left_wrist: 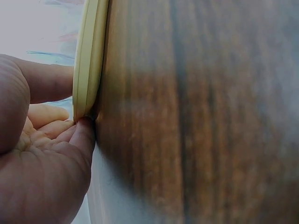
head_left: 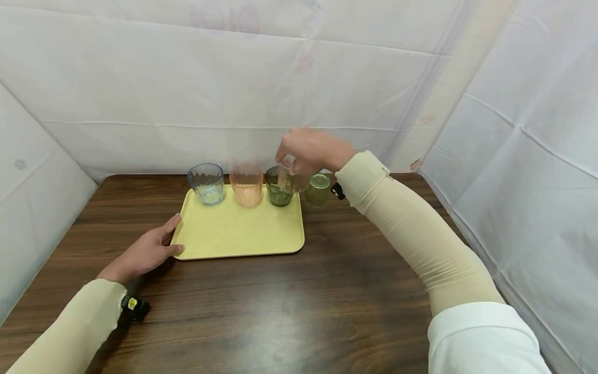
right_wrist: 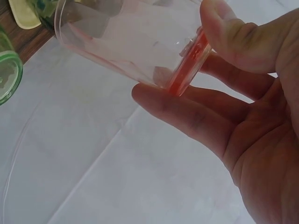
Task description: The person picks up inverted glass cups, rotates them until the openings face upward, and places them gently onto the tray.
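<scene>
- The right hand (head_left: 310, 150) pinches a clear glass (head_left: 291, 179) by its reddish base, thumb on one side and fingers (right_wrist: 187, 112) on the other; the glass hangs mouth-down and tilted, at centre frame in the head view.
- That glass is in the air above the tray's (head_left: 238, 234) far right corner, just over the dark green glass (head_left: 279, 193); whether the two touch cannot be told.
- The left hand (head_left: 147, 252) rests at the tray's near left corner, fingers straight, thumb along the edge, holding nothing in a closed grip.
- Three glasses stand in a row along the tray's far edge: a blue glass (head_left: 206, 183) at left, an orange glass (head_left: 246, 186) in the middle, the dark green one at right.
- A light green glass (head_left: 318, 189) stands on the table (head_left: 327, 291) just off the tray's right edge.
- Judged from this, three are placed, a fourth is in hand, and one waits off the tray; the front of the tray is bare.
- The right wrist view alone shows the pinch on the base and the pink tint of the wall (right_wrist: 121, 37).
- The left wrist view alone shows a fingertip (left_wrist: 84, 135) touching the tray's rim (left_wrist: 88, 60), with palm open.
- Only the head view shows the whole row and both sleeves.
</scene>
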